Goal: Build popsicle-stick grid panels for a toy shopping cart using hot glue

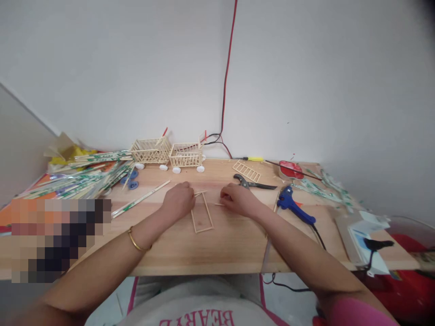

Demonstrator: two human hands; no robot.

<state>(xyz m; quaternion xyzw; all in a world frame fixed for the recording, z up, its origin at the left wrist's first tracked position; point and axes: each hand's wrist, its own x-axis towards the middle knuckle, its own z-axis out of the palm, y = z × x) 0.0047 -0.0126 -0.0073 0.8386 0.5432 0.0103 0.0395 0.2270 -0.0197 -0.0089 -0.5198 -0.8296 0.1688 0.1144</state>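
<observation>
A narrow rectangular frame of thin wooden sticks (210,214) lies flat on the wooden table between my hands. My left hand (178,199) is closed at the frame's far left corner, fingers pinched on a short wooden stick (200,194) that reaches across the frame's far end. To the right of the frame, my right hand (238,199) is curled near the tabletop. A short thin stick (219,204) pokes out from under its fingertips. Behind my right hand lie cutting pliers (254,183), partly covered by it.
Two stick-built carts (186,156) with white wheels stand against the wall. Wrapped chopsticks (98,179) are piled at the left. A blue glue gun (295,206), a ladder-like stick panel (247,171) and a red-topped container (290,170) lie at the right. A wooden table (163,253) carries everything.
</observation>
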